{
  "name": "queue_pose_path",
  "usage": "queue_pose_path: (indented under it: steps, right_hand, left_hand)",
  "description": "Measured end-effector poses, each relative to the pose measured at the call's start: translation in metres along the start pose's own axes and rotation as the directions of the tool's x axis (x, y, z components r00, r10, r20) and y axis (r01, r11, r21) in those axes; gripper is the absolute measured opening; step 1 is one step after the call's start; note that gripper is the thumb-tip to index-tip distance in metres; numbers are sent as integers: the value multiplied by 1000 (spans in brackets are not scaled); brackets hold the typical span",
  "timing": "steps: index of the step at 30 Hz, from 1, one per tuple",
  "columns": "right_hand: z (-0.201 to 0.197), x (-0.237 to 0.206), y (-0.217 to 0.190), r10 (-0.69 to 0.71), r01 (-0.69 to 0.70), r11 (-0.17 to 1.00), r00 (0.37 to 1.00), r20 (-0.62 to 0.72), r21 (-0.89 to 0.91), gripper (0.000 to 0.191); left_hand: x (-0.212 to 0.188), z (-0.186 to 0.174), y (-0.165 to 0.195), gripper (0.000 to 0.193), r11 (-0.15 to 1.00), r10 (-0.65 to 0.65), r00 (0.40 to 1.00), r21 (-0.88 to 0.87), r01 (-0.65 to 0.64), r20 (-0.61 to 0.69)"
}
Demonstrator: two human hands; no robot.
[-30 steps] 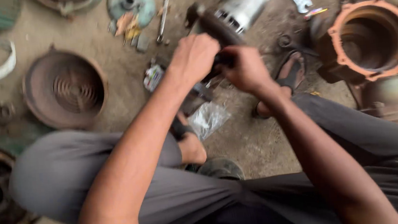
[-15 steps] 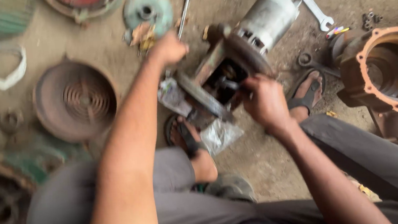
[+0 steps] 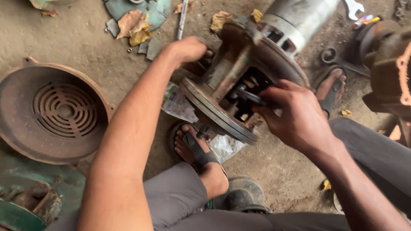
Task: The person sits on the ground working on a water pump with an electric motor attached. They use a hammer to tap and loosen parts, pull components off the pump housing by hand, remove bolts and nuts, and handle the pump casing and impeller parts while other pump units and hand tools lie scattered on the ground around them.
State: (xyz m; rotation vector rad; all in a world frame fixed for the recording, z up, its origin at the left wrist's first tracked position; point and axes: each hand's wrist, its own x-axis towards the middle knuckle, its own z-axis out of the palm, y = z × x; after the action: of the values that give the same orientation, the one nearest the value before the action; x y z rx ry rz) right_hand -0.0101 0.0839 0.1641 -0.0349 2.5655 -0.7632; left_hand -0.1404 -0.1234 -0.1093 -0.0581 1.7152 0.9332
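Observation:
A rusty motor and pump assembly (image 3: 277, 30) lies tilted on the dirt floor, its round flange (image 3: 215, 112) facing me. My left hand (image 3: 187, 50) grips the far left side of the flange bracket. My right hand (image 3: 294, 115) is closed around a dark tool handle (image 3: 246, 95) pushed into the opening of the bracket. My sandalled feet (image 3: 196, 151) rest just below the flange, on a scrap of paper and plastic.
A rusty round fan cover (image 3: 52, 114) lies at left, green castings (image 3: 11, 212) below it. An orange-rimmed pump housing (image 3: 410, 73) stands at right. A green disc (image 3: 138, 2), a rod (image 3: 184, 8) and a spanner (image 3: 351, 1) lie at the top.
The view has closed in on the assembly. My left hand moved from the top to the flange bracket's left side. My right hand stays at the bracket opening.

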Motion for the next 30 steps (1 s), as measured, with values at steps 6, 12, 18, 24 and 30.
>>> queue_pose_path:
  steps: [6, 12, 18, 24, 30]
  right_hand:
    - [25, -1, 20, -130, 107, 946, 990, -54, -306, 21]
    - [57, 0, 27, -6, -18, 952, 997, -77, -306, 20]
    - [33, 9, 19, 55, -49, 986, 998, 38, -162, 41]
    - [18, 6, 5, 92, -93, 995, 995, -45, -29, 32]
    - [27, 2, 14, 160, -175, 971, 982, -100, -161, 26]
  left_hand:
    - [-9, -2, 15, 51, 951, -171, 962, -219, 217, 211]
    - [5, 13, 4, 74, 915, -118, 939, -332, 229, 323]
    - [47, 24, -27, 96, 916, 2, 869, -349, 196, 495]
    - [65, 31, -31, 109, 922, -32, 798, -291, 257, 602]
    - [61, 31, -35, 109, 900, 83, 765, -377, 218, 639]
